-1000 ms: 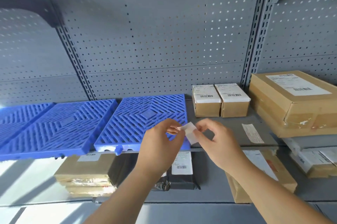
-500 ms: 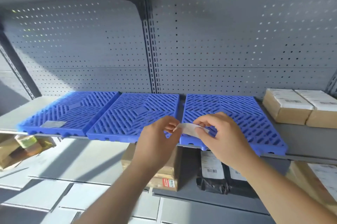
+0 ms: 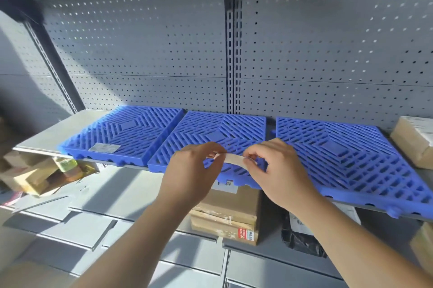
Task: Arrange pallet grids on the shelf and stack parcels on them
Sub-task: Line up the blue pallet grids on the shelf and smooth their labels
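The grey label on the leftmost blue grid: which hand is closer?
Left. Both pinch a paper strip; left hand is right of the grey label, right hand farther right.

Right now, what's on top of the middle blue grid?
No parcel shows on the middle grid. Most of its front edge is hidden behind the left hand, the right hand and the paper strip they pinch.

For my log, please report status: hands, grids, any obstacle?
Left hand and right hand pinch one pale paper strip. Three blue plastic pallet grids lie unloaded on grey metal shelf. Small grey label on leftmost grid.
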A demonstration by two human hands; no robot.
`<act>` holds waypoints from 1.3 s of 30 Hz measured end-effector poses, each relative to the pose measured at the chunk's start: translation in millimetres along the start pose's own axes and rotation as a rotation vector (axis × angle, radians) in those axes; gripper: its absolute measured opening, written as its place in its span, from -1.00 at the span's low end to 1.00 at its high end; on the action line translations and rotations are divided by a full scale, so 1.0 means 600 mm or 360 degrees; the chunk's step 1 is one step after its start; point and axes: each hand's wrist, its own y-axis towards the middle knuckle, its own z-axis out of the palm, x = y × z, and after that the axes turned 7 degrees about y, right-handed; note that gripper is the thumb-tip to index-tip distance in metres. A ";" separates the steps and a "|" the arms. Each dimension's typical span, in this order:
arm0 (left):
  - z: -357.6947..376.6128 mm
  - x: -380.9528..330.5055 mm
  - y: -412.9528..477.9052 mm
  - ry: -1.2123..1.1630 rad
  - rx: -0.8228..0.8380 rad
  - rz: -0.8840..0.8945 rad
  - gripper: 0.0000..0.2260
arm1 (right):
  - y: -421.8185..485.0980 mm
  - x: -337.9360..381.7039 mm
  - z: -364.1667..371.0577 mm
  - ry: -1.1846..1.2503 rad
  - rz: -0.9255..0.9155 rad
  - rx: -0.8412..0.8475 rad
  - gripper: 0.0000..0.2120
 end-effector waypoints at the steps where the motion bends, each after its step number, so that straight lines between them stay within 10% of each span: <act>1: 0.000 0.011 0.002 0.0046 -0.0019 0.0020 -0.92 | 0.005 -0.001 0.009 -0.0008 -0.0019 -0.0001 -0.91; 22: 0.026 0.225 0.031 0.0203 -0.0070 0.0626 -0.86 | 0.002 0.045 0.165 -0.0505 0.0055 0.0023 -0.92; 39: 0.045 0.243 0.021 -0.0046 -0.0019 0.0502 -0.92 | -0.024 0.039 0.181 -0.0448 0.0203 -0.0188 -0.89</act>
